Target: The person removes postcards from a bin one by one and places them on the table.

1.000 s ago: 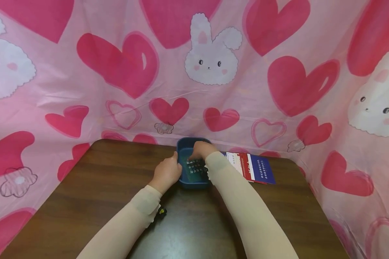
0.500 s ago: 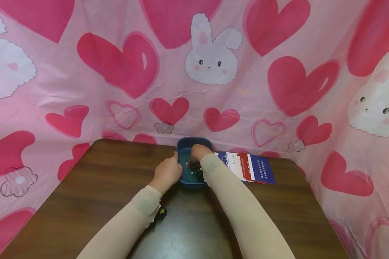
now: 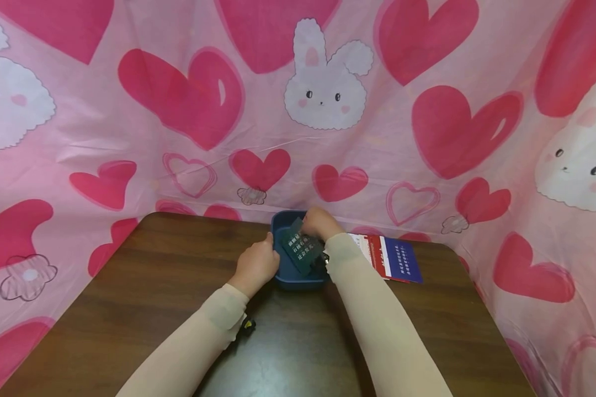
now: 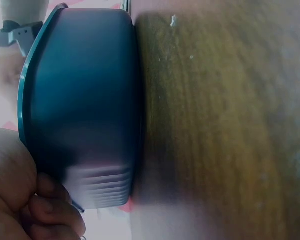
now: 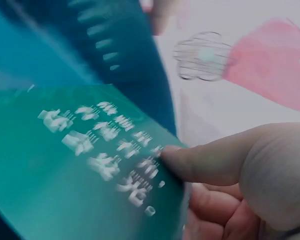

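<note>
A dark blue plastic bin [image 3: 298, 284] stands toward the back of the table. My left hand [image 3: 255, 266] grips its left rim; in the left wrist view the curled fingers [image 4: 55, 215] press against the outer wall of the bin [image 4: 85, 100]. Over the bin, my right hand [image 3: 322, 223] pinches a green card [image 3: 300, 251] with rows of white characters, holding it tilted. Close up in the right wrist view, the thumb [image 5: 205, 162] lies on the edge of the card [image 5: 50, 165], with the other fingers curled behind it.
To the right of the bin lie overlapping cards in blue [image 3: 404, 262], red and white, partly hidden by my right sleeve [image 3: 372, 309]. A pink curtain [image 3: 258, 127] with hearts and rabbits hangs behind the brown wooden table [image 3: 129, 309].
My right hand reached down into the bin, then rose with the green card, which now tilts up above the bin's floor. My left hand has stayed on the rim.
</note>
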{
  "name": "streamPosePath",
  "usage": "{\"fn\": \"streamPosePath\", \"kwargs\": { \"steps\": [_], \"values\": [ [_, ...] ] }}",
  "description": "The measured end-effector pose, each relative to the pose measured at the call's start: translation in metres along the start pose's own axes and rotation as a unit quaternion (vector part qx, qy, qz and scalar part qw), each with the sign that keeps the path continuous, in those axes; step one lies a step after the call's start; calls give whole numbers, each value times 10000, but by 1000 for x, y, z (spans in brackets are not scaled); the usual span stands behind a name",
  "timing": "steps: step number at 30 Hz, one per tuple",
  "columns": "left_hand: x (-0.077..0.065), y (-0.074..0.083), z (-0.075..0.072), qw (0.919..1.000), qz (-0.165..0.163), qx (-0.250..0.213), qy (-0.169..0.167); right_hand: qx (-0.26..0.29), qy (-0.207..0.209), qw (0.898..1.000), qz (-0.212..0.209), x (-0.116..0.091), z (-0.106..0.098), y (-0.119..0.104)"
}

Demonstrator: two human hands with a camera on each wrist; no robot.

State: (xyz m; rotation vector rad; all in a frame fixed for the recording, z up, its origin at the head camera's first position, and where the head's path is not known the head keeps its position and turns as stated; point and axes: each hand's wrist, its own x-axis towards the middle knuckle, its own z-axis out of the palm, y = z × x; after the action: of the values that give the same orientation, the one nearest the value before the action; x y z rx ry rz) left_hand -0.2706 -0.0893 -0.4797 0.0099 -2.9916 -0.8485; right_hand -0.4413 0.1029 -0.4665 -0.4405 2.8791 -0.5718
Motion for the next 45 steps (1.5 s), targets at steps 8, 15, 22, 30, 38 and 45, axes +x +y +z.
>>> {"fn": "streamPosePath", "kwargs": {
  "steps": [8,15,22,30,38,45],
  "values": [
    [1,4,3,9999,-66,5,-99,1878,685,9794,271,-78,-52,3],
    [0,3,2,9998,-59,172,72,3036,997,9455,621,-94,-69,54],
    [2,3,2,9998,-5,191,84,3249,1348,9290,1152,-120,-86,102],
    [1,3,-1,9998,-85,189,26,2931,1784,9211,1841,-151,-89,156],
    [-1,5,0,9998,-45,177,56,2869,1740,9139,2285,-169,-84,208],
    [1,3,1,9999,-29,154,70,2714,1709,9072,2724,-174,-74,241]
  ]
}}
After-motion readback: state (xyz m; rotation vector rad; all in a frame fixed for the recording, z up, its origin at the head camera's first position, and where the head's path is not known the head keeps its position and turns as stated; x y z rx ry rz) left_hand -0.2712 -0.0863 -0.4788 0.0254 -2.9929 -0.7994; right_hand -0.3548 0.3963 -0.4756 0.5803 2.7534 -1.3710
